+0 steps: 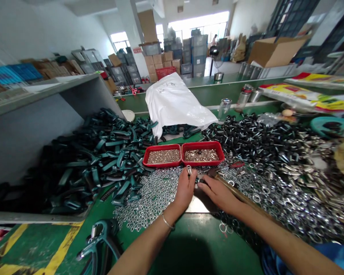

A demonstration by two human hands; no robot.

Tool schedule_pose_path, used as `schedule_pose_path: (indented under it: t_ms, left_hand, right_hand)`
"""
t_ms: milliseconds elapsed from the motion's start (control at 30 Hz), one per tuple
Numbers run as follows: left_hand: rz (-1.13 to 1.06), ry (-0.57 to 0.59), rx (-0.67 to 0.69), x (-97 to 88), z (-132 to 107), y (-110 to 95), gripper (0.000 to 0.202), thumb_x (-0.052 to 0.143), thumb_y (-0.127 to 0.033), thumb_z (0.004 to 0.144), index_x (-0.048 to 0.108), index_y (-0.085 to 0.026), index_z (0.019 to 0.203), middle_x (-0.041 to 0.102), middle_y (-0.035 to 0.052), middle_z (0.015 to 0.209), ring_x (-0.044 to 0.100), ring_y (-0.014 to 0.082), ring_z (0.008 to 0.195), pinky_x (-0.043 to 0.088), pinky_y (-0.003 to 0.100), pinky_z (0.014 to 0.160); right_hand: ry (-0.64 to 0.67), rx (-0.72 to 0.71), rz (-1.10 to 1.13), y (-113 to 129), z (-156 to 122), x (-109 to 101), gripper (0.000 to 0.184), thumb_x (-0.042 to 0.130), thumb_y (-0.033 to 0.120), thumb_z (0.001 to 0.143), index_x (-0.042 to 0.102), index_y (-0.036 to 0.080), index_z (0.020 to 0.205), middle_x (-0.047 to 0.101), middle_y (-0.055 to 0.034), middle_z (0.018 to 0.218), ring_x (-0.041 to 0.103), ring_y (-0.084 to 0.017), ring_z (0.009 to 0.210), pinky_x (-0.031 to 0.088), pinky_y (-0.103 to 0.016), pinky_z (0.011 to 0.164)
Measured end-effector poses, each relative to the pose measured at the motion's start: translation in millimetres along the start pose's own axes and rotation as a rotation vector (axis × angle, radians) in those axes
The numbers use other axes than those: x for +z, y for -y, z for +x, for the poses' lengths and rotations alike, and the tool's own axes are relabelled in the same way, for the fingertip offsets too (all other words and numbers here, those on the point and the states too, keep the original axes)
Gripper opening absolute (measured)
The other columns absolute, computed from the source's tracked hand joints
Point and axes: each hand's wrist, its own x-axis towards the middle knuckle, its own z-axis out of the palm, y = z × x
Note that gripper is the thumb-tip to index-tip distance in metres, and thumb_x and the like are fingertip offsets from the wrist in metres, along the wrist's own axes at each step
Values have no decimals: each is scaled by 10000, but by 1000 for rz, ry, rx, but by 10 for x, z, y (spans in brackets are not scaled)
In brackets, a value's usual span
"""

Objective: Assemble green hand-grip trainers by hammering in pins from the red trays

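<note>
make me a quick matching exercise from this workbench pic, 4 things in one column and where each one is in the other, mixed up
Things:
1 twin red trays
2 white plastic sheet
3 dark green spring hand grips
4 loose silver nuts and washers

Places and states:
A heaped to the left of the trays
B spread out in front of the trays
C side by side, filled with small metal parts
D draped over the bench behind the trays

Right pairs: 1-C, 2-D, 3-A, 4-B

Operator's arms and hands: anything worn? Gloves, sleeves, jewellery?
The left hand and right hand are bare, with no gloves or sleeves. A thin silver-coloured metal bangle circles the left wrist. Blue fabric shows below the right forearm; which garment is unclear.
</note>
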Motion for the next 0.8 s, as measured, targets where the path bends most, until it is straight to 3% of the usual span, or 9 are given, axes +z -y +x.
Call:
schedule_pose_path:
  t_ms: [67, 133, 267, 333, 433, 533, 667, 800]
  left_hand:
    - [41, 28, 71, -6, -14, 4, 256, 356, -377, 1008, 514, -180, 969, 568, 79, 974, 540, 194, 945, 434, 351, 918]
    - [80, 91, 136, -24, -33, 6, 244, 375, -375, 1001, 519, -180, 978, 561, 89, 1014, 534, 199, 984, 423, 354, 945]
    - [103, 63, 32, -32, -79, 44, 279, 324, -388, 1014, 513, -184, 1030, 572, 97, 1040, 544, 207, 1019, 421, 362, 946]
    - [165, 98, 9, -24, -97, 78, 282, 324, -386, 1013, 511, -178, 1048, 575, 105, 1054, 547, 217, 1031, 421, 369, 942]
    - [348, 328, 94, -11, -102, 121, 256, 355, -342, 1002, 533, -160, 1029, 579, 114, 1050, 552, 231, 1012, 428, 380, 927]
    - [575, 508, 179, 12, -64, 109, 221, 431, -321, 972, 575, -155, 958, 594, 108, 1015, 552, 252, 998, 420, 414, 923]
    - [749, 476, 218, 18, 174, -71, 274, 584, -422, 897, 606, -152, 943, 610, 116, 1014, 542, 290, 1027, 415, 442, 909]
    - [769, 450, 209, 16, 749, -283, 149, 504, -258, 952, 621, -172, 988, 624, 108, 1061, 562, 242, 1049, 426, 393, 936]
  right_hand:
    - [168, 82, 149, -41, -16, 31, 511, 279, 649, 959, 497, 210, 814, 423, 58, 563, 329, -102, 428, 320, -227, 430]
    - [237, 107, 138, -69, -28, 41, 573, 173, 640, 973, 519, 201, 847, 458, 46, 559, 335, -110, 402, 328, -242, 413]
    - [-65, -74, -342, -93, -45, 43, 421, 402, 580, 953, 556, 193, 895, 632, -62, 835, 581, -188, 700, 449, -310, 652]
    - [-51, -106, -412, -115, -74, 66, 394, 373, 523, 985, 551, 204, 839, 636, -47, 801, 599, -196, 738, 447, -310, 693]
    - [73, -47, -419, -166, -155, 114, 397, 310, 454, 1018, 575, 206, 860, 646, -29, 725, 615, -193, 672, 440, -299, 655]
    - [-59, -30, -612, -246, -235, 90, 316, 357, 408, 1007, 591, 202, 953, 692, -72, 868, 656, -233, 786, 444, -329, 716]
    - [-304, -72, -670, -455, -276, -114, 321, 313, 376, 1014, 585, 207, 997, 696, -92, 976, 664, -247, 901, 462, -359, 814]
    - [-427, -70, -665, -682, -267, -281, 344, 296, 394, 1017, 591, 221, 1055, 716, -90, 979, 683, -248, 873, 486, -357, 780]
